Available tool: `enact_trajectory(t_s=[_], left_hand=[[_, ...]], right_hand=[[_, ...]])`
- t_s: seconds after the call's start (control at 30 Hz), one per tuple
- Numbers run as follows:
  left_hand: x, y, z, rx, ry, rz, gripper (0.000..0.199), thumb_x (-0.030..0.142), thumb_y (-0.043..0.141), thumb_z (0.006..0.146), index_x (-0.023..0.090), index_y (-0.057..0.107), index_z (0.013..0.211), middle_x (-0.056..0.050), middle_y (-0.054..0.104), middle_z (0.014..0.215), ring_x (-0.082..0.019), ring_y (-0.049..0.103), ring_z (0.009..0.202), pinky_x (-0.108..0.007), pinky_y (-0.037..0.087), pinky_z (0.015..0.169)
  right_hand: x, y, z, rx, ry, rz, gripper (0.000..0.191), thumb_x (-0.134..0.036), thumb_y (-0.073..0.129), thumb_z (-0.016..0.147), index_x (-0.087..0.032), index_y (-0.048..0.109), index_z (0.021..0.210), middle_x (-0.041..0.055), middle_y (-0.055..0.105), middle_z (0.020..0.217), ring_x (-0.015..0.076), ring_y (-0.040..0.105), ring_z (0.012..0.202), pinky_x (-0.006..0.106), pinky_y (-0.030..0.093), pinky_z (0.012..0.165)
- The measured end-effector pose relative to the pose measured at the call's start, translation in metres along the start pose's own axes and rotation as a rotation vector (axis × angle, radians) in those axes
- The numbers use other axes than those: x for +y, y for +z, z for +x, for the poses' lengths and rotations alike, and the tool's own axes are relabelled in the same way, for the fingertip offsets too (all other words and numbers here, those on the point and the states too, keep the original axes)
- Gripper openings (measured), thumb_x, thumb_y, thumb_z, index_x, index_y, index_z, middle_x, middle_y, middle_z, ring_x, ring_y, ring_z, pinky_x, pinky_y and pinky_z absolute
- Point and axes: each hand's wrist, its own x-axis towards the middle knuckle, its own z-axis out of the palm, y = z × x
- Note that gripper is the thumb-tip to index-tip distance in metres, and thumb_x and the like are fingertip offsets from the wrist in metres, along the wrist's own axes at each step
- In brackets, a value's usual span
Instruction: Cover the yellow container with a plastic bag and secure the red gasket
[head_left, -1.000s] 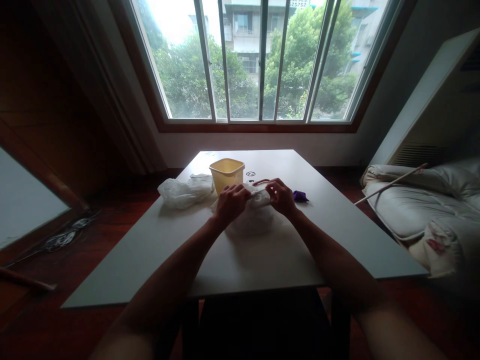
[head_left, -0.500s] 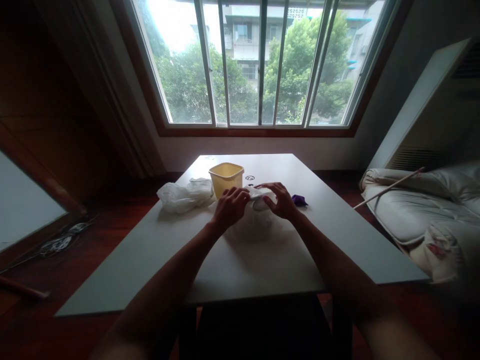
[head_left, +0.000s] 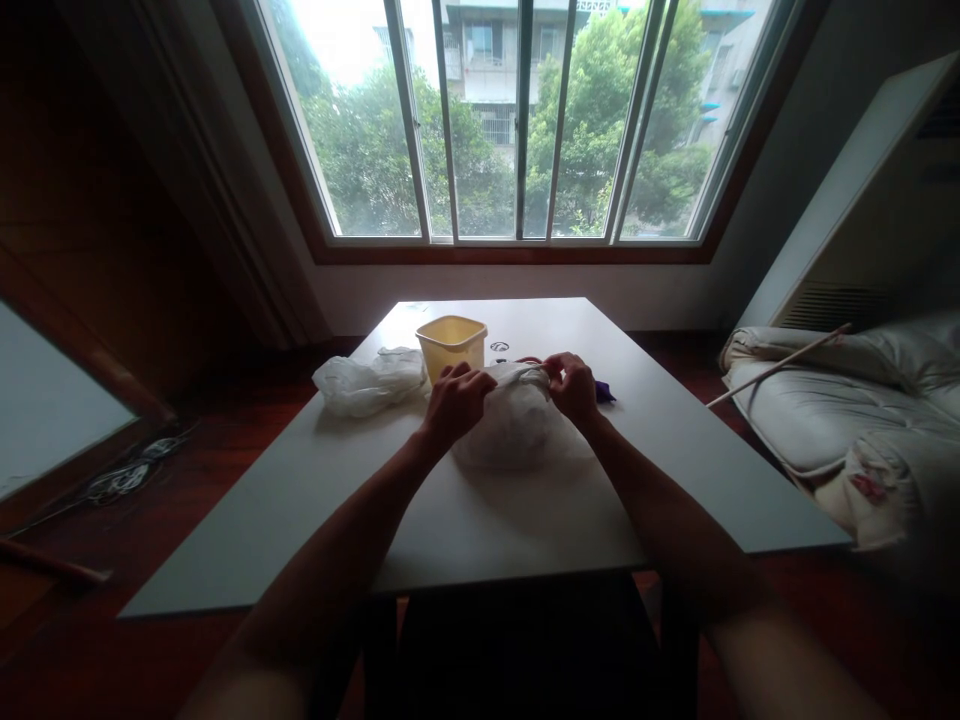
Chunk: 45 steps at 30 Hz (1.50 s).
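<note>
A whitish, see-through plastic bag [head_left: 517, 430] rests on the white table [head_left: 480, 535] in front of me, its top edge pulled up between my hands. My left hand [head_left: 456, 405] is closed on the bag's left side. With fingertips pinched, my right hand [head_left: 573, 388] grips the upper right edge. What the bag contains cannot be made out. Just beyond my left hand stands a yellow square plastic tub [head_left: 451, 345]. Beside my right hand lies a small purple item [head_left: 604, 392], partly hidden by that hand.
Another crumpled clear plastic bag [head_left: 369, 382] lies left of the tub. Small dark rings [head_left: 499, 347] sit near the table's far side. To the right is a padded seat [head_left: 810, 400] with a thin stick [head_left: 780, 366] across it. Cables [head_left: 127, 475] lie on the left floor.
My right hand has gone from spread fingers to a pinch on the bag's edge. The bag's top is now drawn taut between my hands. The view has shifted slightly.
</note>
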Motion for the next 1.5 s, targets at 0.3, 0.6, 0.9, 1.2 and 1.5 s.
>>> enact_trajectory(t_s=[0.3,0.6,0.9,1.2,1.5], left_hand=[[0.006,-0.003,-0.001,-0.024,-0.058,-0.028,0.029,0.041,0.052,0.101,0.022,0.073,0.104,-0.007,0.073,0.097,-0.023,0.064,0.093,-0.038,0.045,0.084],[0.000,0.003,-0.004,-0.109,-0.047,-0.006,0.014,0.024,0.061,0.094,0.022,0.072,0.084,-0.005,0.072,0.095,-0.024,0.063,0.093,-0.040,0.042,0.084],[-0.006,-0.002,-0.002,-0.050,-0.119,0.053,0.013,0.020,0.058,0.093,0.020,0.065,0.082,-0.007,0.070,0.091,-0.025,0.064,0.091,-0.040,0.041,0.082],[0.008,0.005,-0.006,-0.059,-0.051,-0.131,0.018,0.031,0.049,0.102,0.022,0.064,0.103,-0.006,0.075,0.106,-0.022,0.068,0.095,-0.038,0.045,0.088],[0.005,0.014,-0.006,-0.151,-0.059,-0.033,0.021,0.026,0.056,0.097,0.024,0.073,0.109,-0.006,0.075,0.096,-0.023,0.069,0.090,-0.038,0.045,0.084]], right_hand=[[-0.019,-0.001,-0.008,-0.144,-0.230,0.238,0.015,-0.026,0.051,0.100,-0.025,0.064,0.092,0.0071,0.072,0.105,0.0234,0.066,0.101,0.041,0.054,0.090],[-0.011,0.005,-0.008,-0.201,-0.273,0.284,0.016,-0.025,0.051,0.099,-0.024,0.064,0.090,0.0077,0.072,0.109,0.0224,0.066,0.105,0.041,0.053,0.093],[0.007,-0.002,0.002,-0.013,-0.011,0.201,0.012,-0.022,0.056,0.090,-0.019,0.065,0.082,0.0074,0.070,0.082,0.0207,0.064,0.073,0.037,0.054,0.070],[-0.013,-0.002,-0.005,-0.235,-0.292,0.301,0.015,-0.025,0.067,0.089,-0.026,0.073,0.104,0.0081,0.073,0.111,0.0264,0.065,0.111,0.049,0.053,0.098],[-0.006,0.002,-0.005,-0.243,-0.284,0.224,0.012,-0.019,0.059,0.092,-0.024,0.067,0.085,0.0082,0.073,0.104,0.0261,0.065,0.108,0.047,0.052,0.095]])
